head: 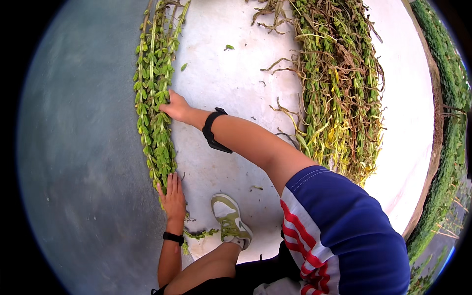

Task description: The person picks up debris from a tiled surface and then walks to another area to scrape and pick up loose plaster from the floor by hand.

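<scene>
A narrow bundle of green-podded stalks (153, 121), apparently sesame, lies lengthwise before me along the line where the grey floor meets the pale floor. My right hand (177, 106) holds the bundle's right side near its middle, thumb over the pods; its other fingers are partly hidden among the stalks. Lower down, near the bundle's tapered end, my left hand (174, 199) lies flat against the pods with its fingers stretched out and the thumb apart. A black band (173, 238) circles the left wrist and a black watch-like strap (214, 131) the right.
A thicker heap of stalks (337, 88) with brown, withered leaves lies to the right. Loose pods (184, 67) and a small podded sprig (202, 233) are on the pale floor, the sprig beside my shoe (230, 219). Green plants (442, 162) grow beyond the floor's right edge.
</scene>
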### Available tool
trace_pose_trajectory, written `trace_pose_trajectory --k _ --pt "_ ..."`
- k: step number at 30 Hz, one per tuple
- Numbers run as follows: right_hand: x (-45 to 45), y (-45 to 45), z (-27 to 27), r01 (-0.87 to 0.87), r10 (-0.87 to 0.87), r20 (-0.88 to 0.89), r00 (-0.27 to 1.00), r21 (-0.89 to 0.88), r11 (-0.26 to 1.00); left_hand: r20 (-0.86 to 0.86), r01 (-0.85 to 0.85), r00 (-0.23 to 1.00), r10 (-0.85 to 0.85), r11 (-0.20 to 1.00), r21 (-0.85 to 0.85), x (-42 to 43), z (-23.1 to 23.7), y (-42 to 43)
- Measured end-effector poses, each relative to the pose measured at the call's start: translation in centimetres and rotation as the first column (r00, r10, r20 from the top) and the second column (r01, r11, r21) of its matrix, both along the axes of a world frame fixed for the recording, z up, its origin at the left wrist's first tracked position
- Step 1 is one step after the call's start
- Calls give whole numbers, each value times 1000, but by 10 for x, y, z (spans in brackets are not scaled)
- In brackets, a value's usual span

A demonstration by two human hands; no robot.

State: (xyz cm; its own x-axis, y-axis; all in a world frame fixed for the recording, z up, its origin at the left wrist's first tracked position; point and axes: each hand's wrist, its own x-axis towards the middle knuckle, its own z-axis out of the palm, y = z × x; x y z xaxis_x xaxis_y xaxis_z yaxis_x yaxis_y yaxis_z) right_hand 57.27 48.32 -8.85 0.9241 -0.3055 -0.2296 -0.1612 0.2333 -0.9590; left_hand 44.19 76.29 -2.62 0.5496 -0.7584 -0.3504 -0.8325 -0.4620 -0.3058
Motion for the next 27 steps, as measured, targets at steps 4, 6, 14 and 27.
trace_pose_trajectory --k 4,6,14,27 --pt "7 5 -13 71 -89 -102 991 -169 983 -184 -26 983 3 992 -122 -4 -4 -9" --pt "7 -1 -20 126 -161 -106 981 -281 951 -397 -103 918 17 975 -198 -10 14 -41" --pt "-8 -23 -10 -113 -20 -249 968 -509 853 -348 -217 933 90 913 -347 -9 8 -40" --pt "-1 -17 -16 -107 -1 -160 987 -665 739 -446 -239 890 94 929 -281 -19 -13 -55"
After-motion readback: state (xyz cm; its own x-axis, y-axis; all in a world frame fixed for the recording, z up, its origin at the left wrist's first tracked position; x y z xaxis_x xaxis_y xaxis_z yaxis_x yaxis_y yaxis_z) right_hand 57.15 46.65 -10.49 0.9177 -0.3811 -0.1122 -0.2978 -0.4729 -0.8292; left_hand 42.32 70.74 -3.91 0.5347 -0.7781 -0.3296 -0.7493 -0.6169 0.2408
